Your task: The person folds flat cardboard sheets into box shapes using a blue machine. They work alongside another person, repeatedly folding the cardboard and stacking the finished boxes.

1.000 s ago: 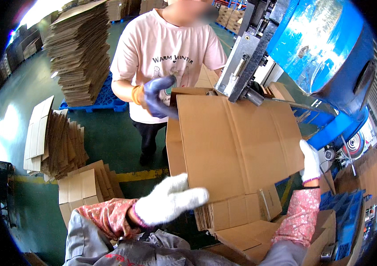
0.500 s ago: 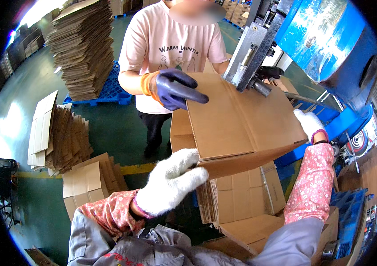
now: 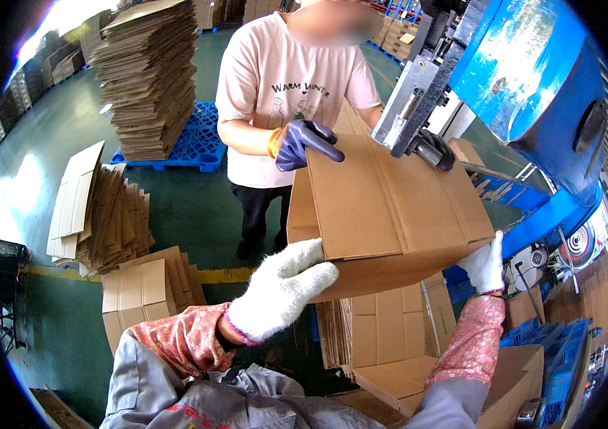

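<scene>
A folded brown cardboard sheet (image 3: 382, 207) is held up in front of me, its far edge under the blue machine (image 3: 532, 79). My left hand (image 3: 282, 289), in a white knit glove, grips its near left corner from below. My right hand (image 3: 485, 264), also white-gloved, holds its near right edge. Across from me a person in a pink shirt presses a purple-gloved hand (image 3: 304, 143) on the sheet's far left corner; their other dark-gloved hand (image 3: 436, 150) sits at the machine's metal head.
A stack of flat cardboard blanks (image 3: 389, 329) lies below the sheet. Tall cardboard stacks (image 3: 146, 79) stand on a blue pallet (image 3: 189, 143) at the back left. Loose sheets (image 3: 104, 214) and flat boxes (image 3: 146, 286) lie on the green floor.
The cardboard sheet has been lifted off the stack and raised toward the machine head. Both my hands rose with it, and the other person's gloved hand shifted to its far corner.
</scene>
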`<state>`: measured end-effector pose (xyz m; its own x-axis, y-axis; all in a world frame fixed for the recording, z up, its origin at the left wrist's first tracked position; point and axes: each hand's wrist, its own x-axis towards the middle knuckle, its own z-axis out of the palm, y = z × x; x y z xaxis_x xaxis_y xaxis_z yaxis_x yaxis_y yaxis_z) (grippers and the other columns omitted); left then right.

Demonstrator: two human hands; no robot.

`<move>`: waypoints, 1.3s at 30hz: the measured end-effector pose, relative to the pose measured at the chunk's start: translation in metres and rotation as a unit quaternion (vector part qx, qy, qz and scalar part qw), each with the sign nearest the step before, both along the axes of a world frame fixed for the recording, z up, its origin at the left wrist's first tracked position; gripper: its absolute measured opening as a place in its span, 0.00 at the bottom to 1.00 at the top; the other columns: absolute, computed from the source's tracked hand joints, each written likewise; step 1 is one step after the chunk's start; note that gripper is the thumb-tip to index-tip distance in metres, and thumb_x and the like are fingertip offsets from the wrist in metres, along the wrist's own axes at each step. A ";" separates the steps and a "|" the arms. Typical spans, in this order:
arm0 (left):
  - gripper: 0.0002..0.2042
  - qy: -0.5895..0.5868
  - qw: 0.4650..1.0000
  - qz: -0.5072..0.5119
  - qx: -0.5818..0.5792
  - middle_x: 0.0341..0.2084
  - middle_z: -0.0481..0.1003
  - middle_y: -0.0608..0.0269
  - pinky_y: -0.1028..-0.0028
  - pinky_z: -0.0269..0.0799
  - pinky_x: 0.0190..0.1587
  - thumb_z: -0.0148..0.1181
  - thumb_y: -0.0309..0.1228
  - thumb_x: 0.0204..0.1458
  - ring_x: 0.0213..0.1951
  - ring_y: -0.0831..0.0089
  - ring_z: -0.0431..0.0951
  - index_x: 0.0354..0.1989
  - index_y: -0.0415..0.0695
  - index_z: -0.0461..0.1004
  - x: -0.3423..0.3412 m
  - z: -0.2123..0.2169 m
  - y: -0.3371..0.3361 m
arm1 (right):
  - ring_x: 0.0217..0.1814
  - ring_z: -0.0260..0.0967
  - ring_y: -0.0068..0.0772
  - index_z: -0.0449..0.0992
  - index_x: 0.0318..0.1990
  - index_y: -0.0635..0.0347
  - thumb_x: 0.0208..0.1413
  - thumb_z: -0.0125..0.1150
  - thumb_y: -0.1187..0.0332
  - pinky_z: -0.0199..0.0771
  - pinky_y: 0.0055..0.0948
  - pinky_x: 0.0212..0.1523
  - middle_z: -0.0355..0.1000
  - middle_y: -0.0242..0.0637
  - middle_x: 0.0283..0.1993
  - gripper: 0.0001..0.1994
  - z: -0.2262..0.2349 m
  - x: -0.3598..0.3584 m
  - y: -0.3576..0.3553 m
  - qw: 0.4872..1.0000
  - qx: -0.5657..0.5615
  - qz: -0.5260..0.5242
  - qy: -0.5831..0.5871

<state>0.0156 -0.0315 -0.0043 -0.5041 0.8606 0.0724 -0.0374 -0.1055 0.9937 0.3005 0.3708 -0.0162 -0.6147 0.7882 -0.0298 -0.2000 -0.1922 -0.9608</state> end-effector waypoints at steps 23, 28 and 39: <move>0.25 -0.050 0.996 -0.038 0.062 0.55 0.75 0.55 0.70 0.69 0.59 0.62 0.34 0.63 0.55 0.71 0.74 0.65 0.33 0.68 0.006 -0.003 0.012 | 0.78 0.49 0.53 0.48 0.77 0.60 0.67 0.29 0.30 0.52 0.57 0.73 0.49 0.49 0.79 0.45 -0.020 0.004 -0.006 0.997 0.062 0.034 -0.009; 0.25 -0.084 0.993 -0.058 0.054 0.55 0.75 0.54 0.70 0.70 0.59 0.62 0.34 0.62 0.54 0.70 0.74 0.65 0.33 0.68 0.005 0.004 0.004 | 0.79 0.47 0.54 0.45 0.77 0.60 0.67 0.31 0.30 0.51 0.58 0.73 0.48 0.49 0.79 0.45 -0.025 0.005 -0.009 0.998 0.064 0.014 -0.022; 0.30 -0.089 0.992 -0.085 0.000 0.63 0.70 0.54 0.68 0.62 0.67 0.63 0.26 0.60 0.64 0.70 0.68 0.69 0.31 0.60 -0.004 0.008 0.007 | 0.80 0.46 0.48 0.45 0.78 0.54 0.62 0.31 0.25 0.48 0.57 0.73 0.47 0.43 0.80 0.49 -0.033 -0.003 -0.006 0.996 0.077 -0.035 -0.032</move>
